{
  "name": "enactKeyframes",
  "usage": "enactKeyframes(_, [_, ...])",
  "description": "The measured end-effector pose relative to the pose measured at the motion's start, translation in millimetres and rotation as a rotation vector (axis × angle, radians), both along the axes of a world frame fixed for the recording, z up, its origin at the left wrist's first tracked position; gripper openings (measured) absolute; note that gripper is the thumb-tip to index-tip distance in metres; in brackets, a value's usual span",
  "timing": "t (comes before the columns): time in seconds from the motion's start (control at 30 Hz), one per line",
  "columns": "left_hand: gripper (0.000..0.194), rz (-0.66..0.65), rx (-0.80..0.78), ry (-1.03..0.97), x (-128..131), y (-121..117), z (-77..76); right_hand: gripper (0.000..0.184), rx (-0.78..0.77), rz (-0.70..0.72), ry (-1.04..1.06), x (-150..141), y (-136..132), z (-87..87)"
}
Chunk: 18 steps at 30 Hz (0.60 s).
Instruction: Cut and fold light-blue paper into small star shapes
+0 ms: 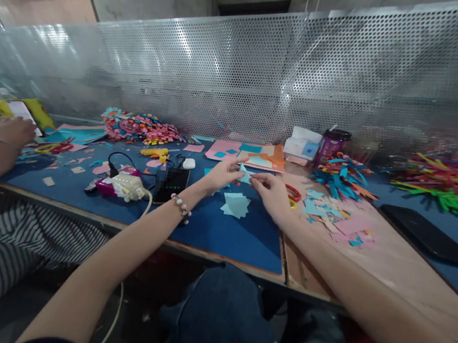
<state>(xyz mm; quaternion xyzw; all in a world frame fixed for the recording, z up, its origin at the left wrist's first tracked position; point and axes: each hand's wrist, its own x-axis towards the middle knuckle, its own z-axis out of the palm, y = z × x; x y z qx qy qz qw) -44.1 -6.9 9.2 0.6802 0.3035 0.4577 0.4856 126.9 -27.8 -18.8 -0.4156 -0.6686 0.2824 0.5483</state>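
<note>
Between my two hands is a small light-blue piece of paper (245,174), pinched by the fingertips of both. My left hand (222,176) is closed on its left side, a beaded bracelet on the wrist. From the right, my right hand (269,192) grips the other edge between thumb and fingers. Just below on the blue table mat lies a loose pile of light-blue paper squares (236,205). Red-handled scissors (293,193) rest beside my right hand, partly hidden by it. Coloured paper sheets (226,151) lie behind my hands.
A white power strip (126,185), dark phone (171,185) and yellow glue gun (156,154) lie to the left. Paper scraps (327,210), a purple cup (333,144) and a black tablet-like slab (431,235) are on the right. A co-worker's hands (13,131) hold a phone far left.
</note>
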Motion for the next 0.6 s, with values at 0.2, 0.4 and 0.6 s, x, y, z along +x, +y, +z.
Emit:
enactKeyframes(0.2, [0.051, 0.094, 0.006, -0.072, 2.0, 5.3, -6.2, 0.022, -0.056, 0.026, 0.074, -0.9, 3.1, -2.0])
enactKeyframes(0.4, [0.035, 0.082, 0.085, -0.019, 1.9, 4.9, -4.5, 0.023, -0.091, 0.046, 0.106, -2.1, 2.5, -1.3])
enactKeyframes(0.6, [0.041, 0.047, 0.138, 0.061, 0.0, 3.2, -4.3, 0.026, -0.095, 0.024, 0.118, -2.7, -0.5, 0.6])
